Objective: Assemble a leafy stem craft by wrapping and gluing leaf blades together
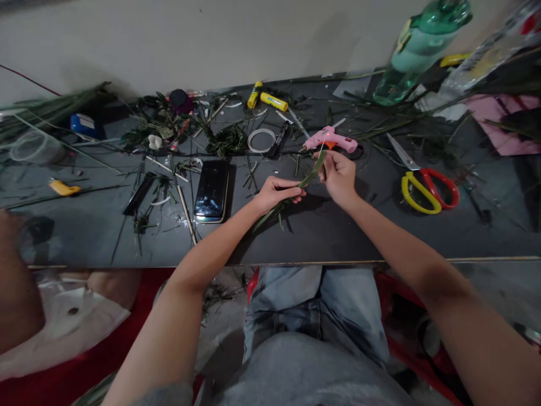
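Observation:
My left hand (279,193) is closed around a bundle of long green leaf strips (313,173), whose tails hang out below the wrist over the table. The fingers of my right hand (338,173) pinch the upper end of the same strips, and a thin pale strand rises from there. Just beyond my right hand lies a pink glue gun (333,140) with a small glowing red light. To the left of my left hand, a black smartphone (212,189) rests face up. Scissors (426,183) with yellow and red handles lie to the right.
Leaf scraps and thin sticks litter the dark table (338,237). Yellow glue sticks (274,101), a tape roll (261,141) and a green bottle (422,51) stand or lie toward the wall. At the left edge is another person's arm (19,282).

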Tool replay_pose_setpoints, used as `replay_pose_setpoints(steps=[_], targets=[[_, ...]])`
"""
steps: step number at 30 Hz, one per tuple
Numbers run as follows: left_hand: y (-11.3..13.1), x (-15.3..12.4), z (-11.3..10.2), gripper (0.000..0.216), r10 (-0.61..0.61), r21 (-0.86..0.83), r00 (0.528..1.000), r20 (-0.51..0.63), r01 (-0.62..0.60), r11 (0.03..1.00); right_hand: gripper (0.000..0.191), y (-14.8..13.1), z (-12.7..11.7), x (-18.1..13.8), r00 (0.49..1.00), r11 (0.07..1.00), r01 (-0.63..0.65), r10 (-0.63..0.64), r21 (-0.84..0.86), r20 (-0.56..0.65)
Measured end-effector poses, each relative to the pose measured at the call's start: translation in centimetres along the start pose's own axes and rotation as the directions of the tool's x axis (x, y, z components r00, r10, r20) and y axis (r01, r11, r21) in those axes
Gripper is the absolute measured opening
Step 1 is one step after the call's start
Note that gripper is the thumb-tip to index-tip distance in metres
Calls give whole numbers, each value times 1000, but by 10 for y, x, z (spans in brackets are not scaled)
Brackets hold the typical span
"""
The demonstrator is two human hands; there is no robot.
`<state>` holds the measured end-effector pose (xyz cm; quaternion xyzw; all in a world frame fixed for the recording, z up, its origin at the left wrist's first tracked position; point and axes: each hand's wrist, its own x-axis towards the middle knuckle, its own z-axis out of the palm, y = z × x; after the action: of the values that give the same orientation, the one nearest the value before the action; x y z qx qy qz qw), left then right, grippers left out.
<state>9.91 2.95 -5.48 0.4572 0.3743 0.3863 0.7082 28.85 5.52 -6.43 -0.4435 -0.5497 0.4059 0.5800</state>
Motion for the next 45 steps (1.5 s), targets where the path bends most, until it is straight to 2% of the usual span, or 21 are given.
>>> replay_pose_setpoints(steps=[3, 5, 8, 11, 13, 16, 18, 22, 27, 30, 33, 37, 42, 45], targets=[[-2, 3, 1, 43, 70, 1, 989, -128, -71, 998, 57, -4, 3, 0, 995, 973, -98, 90, 210, 48], [-5, 5, 2, 42, 116, 9, 976, -185, -116, 993, 60, -4, 3, -1, 982, 943, -182, 157, 279, 107], [-9, 7, 1, 38, 169, 72, 969, -179, -159, 985, 66, -5, 4, -4, 937, 915, -304, 235, 267, 259], [-12, 8, -2, 34, 210, 144, 965, -155, -188, 971, 62, -6, 9, -10, 905, 929, -331, 262, 167, 336], [-14, 9, -3, 32, 235, 163, 960, -151, -210, 964, 54, -5, 13, -14, 927, 950, -291, 252, 111, 277], [-16, 11, -4, 28, 242, 180, 955, -172, -211, 961, 50, -2, 17, -16, 974, 971, -221, 215, 89, 75], [-17, 11, -4, 26, 232, 204, 954, -191, -192, 960, 47, 2, 18, -17, 987, 985, -163, 163, 63, -4], [-19, 13, -4, 23, 250, 232, 944, -216, -199, 952, 28, 6, 18, -17, 998, 998, -42, 44, -41, 41], [-22, 19, -5, 20, 314, 251, 914, -258, -251, 935, 33, 8, 18, -21, 994, 998, 3, 4, -65, 107], [-22, 19, -4, 19, 363, 351, 896, -258, -263, 899, 40, 8, 17, -22, 995, 997, 26, -20, -68, 96], [-19, 16, 0, 18, 450, 517, 867, -214, -291, 805, 41, 7, 16, -20, 995, 999, 6, -2, -40, 99], [-14, 11, 9, 20, 544, 651, 827, -143, -335, 681, 47, 5, 16, -16, 992, 993, -98, 92, 69, 85], [-9, 7, 11, 22, 499, 732, 854, -148, -244, 636, 49, 7, 9, -10, 966, 949, -253, 238, 190, 99], [-6, 4, 7, 21, 447, 737, 878, -172, -187, 649, 53, 15, 4, -3, 960, 927, -281, 271, 249, 74]])
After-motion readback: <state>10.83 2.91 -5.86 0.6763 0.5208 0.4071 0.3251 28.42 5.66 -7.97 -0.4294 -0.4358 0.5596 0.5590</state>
